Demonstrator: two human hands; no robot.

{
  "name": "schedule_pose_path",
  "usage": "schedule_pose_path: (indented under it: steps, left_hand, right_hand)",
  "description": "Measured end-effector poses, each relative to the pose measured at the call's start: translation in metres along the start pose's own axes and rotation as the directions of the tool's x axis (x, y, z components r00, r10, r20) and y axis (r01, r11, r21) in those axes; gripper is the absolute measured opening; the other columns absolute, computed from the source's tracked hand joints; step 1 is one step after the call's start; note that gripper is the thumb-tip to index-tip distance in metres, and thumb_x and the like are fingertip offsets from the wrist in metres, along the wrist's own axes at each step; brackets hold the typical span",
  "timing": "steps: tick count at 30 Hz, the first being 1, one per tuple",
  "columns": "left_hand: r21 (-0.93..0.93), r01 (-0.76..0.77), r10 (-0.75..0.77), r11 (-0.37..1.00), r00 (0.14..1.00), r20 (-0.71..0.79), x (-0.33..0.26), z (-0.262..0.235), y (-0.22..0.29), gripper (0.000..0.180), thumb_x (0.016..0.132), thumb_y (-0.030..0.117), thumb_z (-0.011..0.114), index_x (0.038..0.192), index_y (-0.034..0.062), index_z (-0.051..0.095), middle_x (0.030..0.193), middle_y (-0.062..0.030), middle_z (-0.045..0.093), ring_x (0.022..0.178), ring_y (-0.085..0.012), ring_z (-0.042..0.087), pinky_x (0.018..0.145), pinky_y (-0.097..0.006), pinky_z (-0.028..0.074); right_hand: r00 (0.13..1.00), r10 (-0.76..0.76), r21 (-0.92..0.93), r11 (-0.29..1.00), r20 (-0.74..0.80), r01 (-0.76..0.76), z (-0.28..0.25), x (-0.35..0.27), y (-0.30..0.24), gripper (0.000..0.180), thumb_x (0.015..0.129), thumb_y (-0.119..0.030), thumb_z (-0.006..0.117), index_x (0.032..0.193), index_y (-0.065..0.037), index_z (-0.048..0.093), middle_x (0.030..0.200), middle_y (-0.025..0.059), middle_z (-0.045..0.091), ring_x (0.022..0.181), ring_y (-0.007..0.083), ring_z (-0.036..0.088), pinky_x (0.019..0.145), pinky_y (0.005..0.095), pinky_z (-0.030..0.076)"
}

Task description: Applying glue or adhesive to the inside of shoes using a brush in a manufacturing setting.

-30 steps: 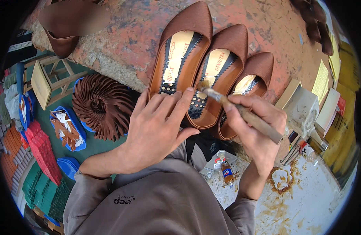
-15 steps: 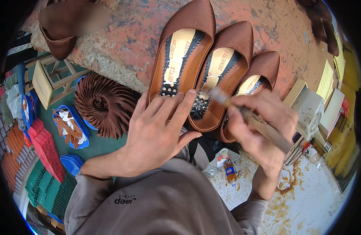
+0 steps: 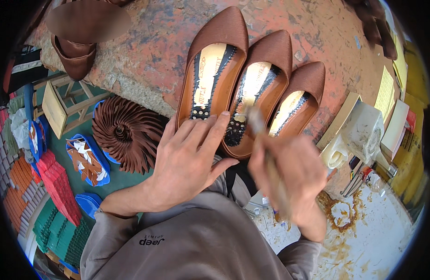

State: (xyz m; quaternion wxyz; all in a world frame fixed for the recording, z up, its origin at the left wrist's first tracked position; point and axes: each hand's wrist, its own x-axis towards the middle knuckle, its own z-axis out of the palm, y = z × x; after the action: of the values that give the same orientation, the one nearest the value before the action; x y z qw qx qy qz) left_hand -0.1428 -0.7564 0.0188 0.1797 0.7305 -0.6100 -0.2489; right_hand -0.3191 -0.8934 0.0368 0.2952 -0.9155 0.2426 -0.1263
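Three brown pointed shoes stand side by side on the stone-like bench: a left shoe (image 3: pixel 219 35), a middle shoe (image 3: pixel 273 49) and a right shoe (image 3: pixel 309 79). Pale strips and black stitched edging show inside them, with a wet white sheen in the middle one. My left hand (image 3: pixel 187 156) lies over the left shoe's heel, thumb spread away and index finger stretched to the middle shoe's edge. My right hand (image 3: pixel 289 175) is closed around the wooden handle of a brush (image 3: pixel 256 120), blurred by motion. Its bristle end is over the middle shoe's inside.
The worn bench (image 3: pixel 145 42) carries another brown shoe (image 3: pixel 75 58) at far left. A translucent container (image 3: pixel 359 128) with whitish residue stands at right. Below left are a wooden stool frame (image 3: pixel 61 105), fanned brown pieces (image 3: pixel 126 133) and a blue tray (image 3: pixel 105 168) of scraps.
My right hand has swung left and the brush handle stands steeper. The middle shoe's pale strip looks whiter and shinier. My left hand keeps its place on the heel.
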Motion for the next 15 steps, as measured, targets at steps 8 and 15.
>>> schedule_pose_path:
  steps: [8, 15]
  left_hand:
    - [0.264, 0.035, -0.026, 0.964, 0.999, -0.037, -0.005, 0.0, -0.002, 0.082, 0.083, 0.026, 0.088, 0.152, -0.0018, 0.055, 0.162, -0.0225, 0.046, 0.15, -0.0526, 0.039, 0.121, -0.058, 0.04]
    - [0.145, -0.112, 0.114, 0.983, 0.993, -0.009, -0.006, 0.033, -0.001, 0.057, 0.086, 0.001, 0.073, 0.141, -0.008, 0.065, 0.162, -0.0225, 0.046, 0.142, -0.0575, 0.046, 0.117, -0.058, 0.047]
  right_hand:
    - [0.974, -0.083, -0.06, 0.996, -0.212, 0.071, -0.003, -0.006, 0.003, 0.022, 0.087, -0.008, 0.082, 0.106, 0.001, 0.076, 0.082, 0.0081, 0.07, 0.066, 0.0225, 0.064, 0.058, 0.0364, 0.053]
    - [0.556, 0.563, 0.082, 0.744, -0.611, -0.663, -0.109, -0.107, 0.032, 0.011, 0.096, -0.009, 0.076, 0.094, 0.001, 0.079, 0.079, 0.0047, 0.074, 0.07, 0.0086, 0.063, 0.062, 0.024, 0.047]
